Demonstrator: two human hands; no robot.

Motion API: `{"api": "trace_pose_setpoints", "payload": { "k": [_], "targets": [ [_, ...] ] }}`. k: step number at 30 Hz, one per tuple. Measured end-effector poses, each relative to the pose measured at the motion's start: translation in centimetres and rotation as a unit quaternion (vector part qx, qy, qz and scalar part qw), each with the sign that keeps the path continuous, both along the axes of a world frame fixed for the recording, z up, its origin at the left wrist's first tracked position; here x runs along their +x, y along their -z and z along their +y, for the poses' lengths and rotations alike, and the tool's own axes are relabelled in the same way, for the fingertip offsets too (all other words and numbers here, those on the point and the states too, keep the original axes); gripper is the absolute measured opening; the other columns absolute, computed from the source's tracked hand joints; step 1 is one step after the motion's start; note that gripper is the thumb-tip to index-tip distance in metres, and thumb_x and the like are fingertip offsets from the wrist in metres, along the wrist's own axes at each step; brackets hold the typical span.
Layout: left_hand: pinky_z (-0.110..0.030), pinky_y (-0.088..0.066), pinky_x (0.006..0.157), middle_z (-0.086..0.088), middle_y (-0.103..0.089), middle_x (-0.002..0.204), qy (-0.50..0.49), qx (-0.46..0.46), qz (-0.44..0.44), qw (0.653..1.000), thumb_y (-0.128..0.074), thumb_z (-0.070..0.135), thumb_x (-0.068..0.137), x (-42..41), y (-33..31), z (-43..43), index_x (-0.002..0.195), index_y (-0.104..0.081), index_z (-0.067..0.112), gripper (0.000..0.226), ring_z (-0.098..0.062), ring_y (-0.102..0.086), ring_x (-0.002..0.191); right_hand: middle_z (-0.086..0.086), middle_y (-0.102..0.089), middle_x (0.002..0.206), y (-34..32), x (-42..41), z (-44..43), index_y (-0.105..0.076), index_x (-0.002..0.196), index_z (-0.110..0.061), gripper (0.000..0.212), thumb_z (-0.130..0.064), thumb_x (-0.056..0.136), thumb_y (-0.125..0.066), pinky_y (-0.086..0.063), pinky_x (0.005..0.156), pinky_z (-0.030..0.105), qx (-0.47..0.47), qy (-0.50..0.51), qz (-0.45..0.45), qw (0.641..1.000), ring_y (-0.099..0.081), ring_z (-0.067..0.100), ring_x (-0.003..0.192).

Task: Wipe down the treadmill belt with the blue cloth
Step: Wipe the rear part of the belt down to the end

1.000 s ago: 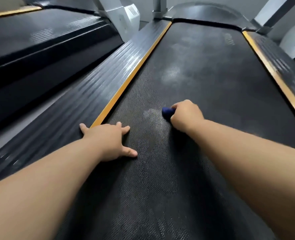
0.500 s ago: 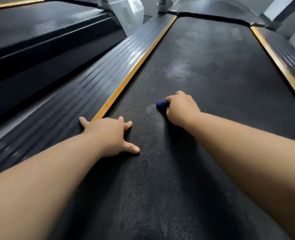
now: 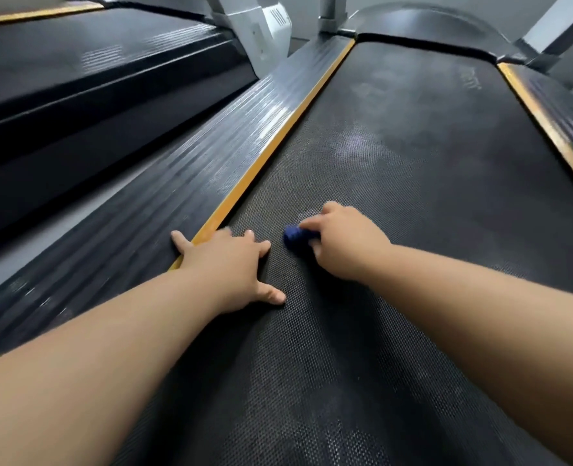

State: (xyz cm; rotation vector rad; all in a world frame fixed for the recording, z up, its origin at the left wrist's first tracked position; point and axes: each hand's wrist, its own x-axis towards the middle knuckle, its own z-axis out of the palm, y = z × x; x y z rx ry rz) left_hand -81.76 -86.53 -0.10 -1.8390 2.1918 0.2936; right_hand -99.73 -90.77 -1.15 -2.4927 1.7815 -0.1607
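so, head view, the only one i have: my right hand [image 3: 342, 245] has its fingers [image 3: 315, 223] curled tight around the cloth [image 3: 295, 237], bunched into a small blue wad that pokes out on the thumb side and presses on the belt [image 3: 412, 169], left of centre. my left hand [image 3: 226, 264] is flat and spread, holding nothing, with the palm on the belt and the outer fingers over the yellow strip [image 3: 271, 142] onto the side rail [image 3: 184, 169].

what worries me from here: the wad is so small that each pass probably cleans only a thin line, so i could leave stripes, and the pale dusty patch [image 3: 352, 146] further up looks untouched. the cloth is almost swallowed by my grip, so my knuckles may drag on the rough weave instead of fabric. my weight seems to sit on the left palm; if the belt rolls under it, i judge i could lurch forward. the two hands are also near each other, so a stroke carried further left could bump the thumb.

against the frame half a second back: the right hand and cloth have swept left and nearer to the left hand, its edges are smeared with motion, and the camera has tipped so the rail looms larger. the left hand has stayed planted in its spot.
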Motion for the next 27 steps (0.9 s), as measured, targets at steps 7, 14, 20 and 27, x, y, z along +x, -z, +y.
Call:
{"api": "trace_pose_setpoints", "payload": {
  "k": [7, 14, 20, 27],
  "targets": [
    [-0.074, -0.008, 0.105, -0.009, 0.015, 0.158, -0.089, -0.031, -0.001, 0.996, -0.045, 0.094, 0.051, 0.9, 0.6, 1.3, 0.151, 0.000, 0.029, 0.128, -0.036, 0.015, 0.144, 0.005, -0.044, 0.123, 0.8, 2.0, -4.0, -0.056, 0.125, -0.035, 0.039, -0.023, 0.089, -0.048, -0.042, 0.094, 0.038, 0.007, 0.129, -0.060, 0.990, -0.041, 0.032, 0.117],
    [-0.067, -0.013, 0.109, -0.008, 0.010, 0.159, -0.047, -0.060, -0.027, 0.997, -0.026, 0.099, 0.052, 1.8, 0.9, 2.0, 0.150, -0.005, 0.034, 0.120, -0.033, 0.007, 0.145, -0.004, -0.050, 0.108, -0.4, 1.0, 4.5, -0.058, 0.125, -0.038, 0.039, -0.030, 0.087, -0.052, -0.042, 0.089, 0.027, 0.019, -0.044, -0.070, 0.996, -0.051, 0.020, 0.107],
    [-0.066, -0.009, 0.110, -0.006, 0.015, 0.158, -0.038, -0.059, -0.047, 0.996, -0.009, 0.100, 0.049, 2.0, 1.5, 2.4, 0.149, 0.000, 0.042, 0.115, -0.033, 0.012, 0.144, 0.003, -0.044, 0.119, 0.5, -0.5, -2.0, -0.056, 0.125, -0.041, 0.039, -0.024, 0.091, -0.047, -0.041, 0.094, 0.038, 0.008, 0.087, -0.065, 0.994, -0.041, 0.029, 0.116],
    [-0.067, -0.009, 0.109, -0.007, 0.015, 0.158, -0.027, -0.061, -0.065, 0.996, -0.008, 0.100, 0.049, 2.0, 1.6, 2.3, 0.148, 0.001, 0.042, 0.115, -0.035, 0.011, 0.144, 0.005, -0.044, 0.122, 0.7, 0.4, -2.3, -0.057, 0.126, -0.037, 0.041, -0.022, 0.089, -0.047, -0.038, 0.097, 0.036, 0.025, 0.126, -0.099, 0.987, -0.042, 0.031, 0.118]
  ]
}}
